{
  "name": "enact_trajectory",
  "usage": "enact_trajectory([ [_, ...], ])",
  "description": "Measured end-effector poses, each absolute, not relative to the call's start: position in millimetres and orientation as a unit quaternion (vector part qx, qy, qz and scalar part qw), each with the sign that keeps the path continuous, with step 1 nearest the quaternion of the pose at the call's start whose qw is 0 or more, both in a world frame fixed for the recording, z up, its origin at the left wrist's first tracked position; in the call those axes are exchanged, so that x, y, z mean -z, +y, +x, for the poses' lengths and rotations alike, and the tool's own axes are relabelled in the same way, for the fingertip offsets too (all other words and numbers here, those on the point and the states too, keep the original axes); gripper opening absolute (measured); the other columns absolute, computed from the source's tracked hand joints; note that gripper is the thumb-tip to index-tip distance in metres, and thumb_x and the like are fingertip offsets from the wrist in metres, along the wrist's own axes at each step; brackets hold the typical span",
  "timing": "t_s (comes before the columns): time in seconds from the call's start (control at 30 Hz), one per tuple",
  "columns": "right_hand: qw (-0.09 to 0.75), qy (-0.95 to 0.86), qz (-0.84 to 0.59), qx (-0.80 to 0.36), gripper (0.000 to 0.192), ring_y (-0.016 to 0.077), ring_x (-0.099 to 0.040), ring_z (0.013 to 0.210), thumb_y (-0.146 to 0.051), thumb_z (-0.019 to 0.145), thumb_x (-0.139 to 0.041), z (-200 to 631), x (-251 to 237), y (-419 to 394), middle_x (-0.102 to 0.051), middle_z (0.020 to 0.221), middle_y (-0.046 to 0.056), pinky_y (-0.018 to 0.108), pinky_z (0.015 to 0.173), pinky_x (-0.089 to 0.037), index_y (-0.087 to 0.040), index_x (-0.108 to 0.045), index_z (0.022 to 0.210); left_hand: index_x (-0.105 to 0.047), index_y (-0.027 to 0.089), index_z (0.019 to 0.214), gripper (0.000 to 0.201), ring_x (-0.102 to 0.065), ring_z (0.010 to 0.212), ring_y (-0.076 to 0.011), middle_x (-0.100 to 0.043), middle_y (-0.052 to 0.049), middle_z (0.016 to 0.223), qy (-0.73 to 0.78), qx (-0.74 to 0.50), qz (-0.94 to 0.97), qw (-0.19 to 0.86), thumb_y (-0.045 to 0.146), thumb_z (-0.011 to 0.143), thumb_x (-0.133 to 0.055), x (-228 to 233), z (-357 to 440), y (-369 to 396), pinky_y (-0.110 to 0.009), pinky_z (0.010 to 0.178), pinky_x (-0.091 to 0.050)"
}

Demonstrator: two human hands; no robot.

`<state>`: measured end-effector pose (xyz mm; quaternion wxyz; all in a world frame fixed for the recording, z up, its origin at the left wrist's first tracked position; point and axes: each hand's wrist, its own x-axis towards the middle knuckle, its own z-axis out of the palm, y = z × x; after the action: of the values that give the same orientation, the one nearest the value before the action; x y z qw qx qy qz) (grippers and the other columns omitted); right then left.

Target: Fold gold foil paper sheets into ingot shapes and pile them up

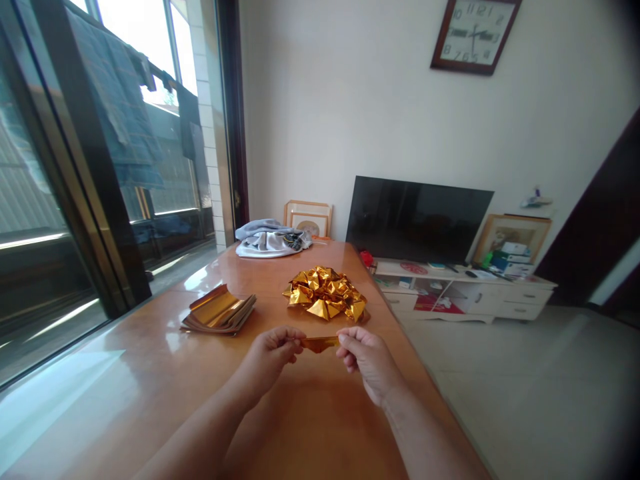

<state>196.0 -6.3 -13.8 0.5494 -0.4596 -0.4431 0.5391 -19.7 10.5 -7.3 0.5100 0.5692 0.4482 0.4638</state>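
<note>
Now I have both hands apart, with a narrow piece of gold foil (321, 343) spanning the gap between them. Taking that piece as the centre of my dial, my left hand (273, 353) pinches its nine o'clock end between thumb and fingers, and my right hand (367, 357) pinches its three o'clock end. It is thin and shiny, straight along the top and uneven below, held over the glossy brown tabletop (300, 427). Just beyond, at twelve o'clock, I see a rounded heap of folded foil (325, 293), all sharp creases, points and bright facets. Toward ten o'clock lies a stack of sheets (219, 310), brownish and layered at the edges, with curled gold surfaces on top. Farther out at eleven, grey cloth (273, 240) sits bunched in soft folds. Around one o'clock, a smooth black television (420, 220) stands on a white cabinet (484, 299).
</note>
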Motion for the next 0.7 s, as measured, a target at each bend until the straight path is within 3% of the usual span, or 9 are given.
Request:
enact_trajectory([
  [0.27,0.565,-0.432,-0.440,-0.548,0.026,0.0138,-0.059,0.068,-0.038,0.075,-0.077,194.3,14.0,-6.0,-0.070,0.080,0.005,0.028,0.066,-0.048,-0.017,-0.068,0.088,-0.071,0.014,0.093,0.027,-0.057,0.072,-0.0158,-0.067,-0.003,0.078,0.438,-0.461,0.568,0.522,0.036,0.075,-0.073,11.8,-18.9,12.2,-0.028,0.070,-0.042],
  [0.7,0.571,-0.454,-0.439,-0.525,0.018,0.0135,-0.055,0.066,-0.028,0.074,-0.074,186.9,18.9,-5.1,-0.065,0.072,0.000,0.027,0.065,-0.044,-0.019,-0.065,0.087,-0.066,0.016,0.093,0.027,-0.056,0.074,-0.0156,-0.066,-0.001,0.080,0.454,-0.482,0.546,0.513,0.027,0.069,-0.072,14.6,-13.3,12.4,-0.027,0.071,-0.041],
])
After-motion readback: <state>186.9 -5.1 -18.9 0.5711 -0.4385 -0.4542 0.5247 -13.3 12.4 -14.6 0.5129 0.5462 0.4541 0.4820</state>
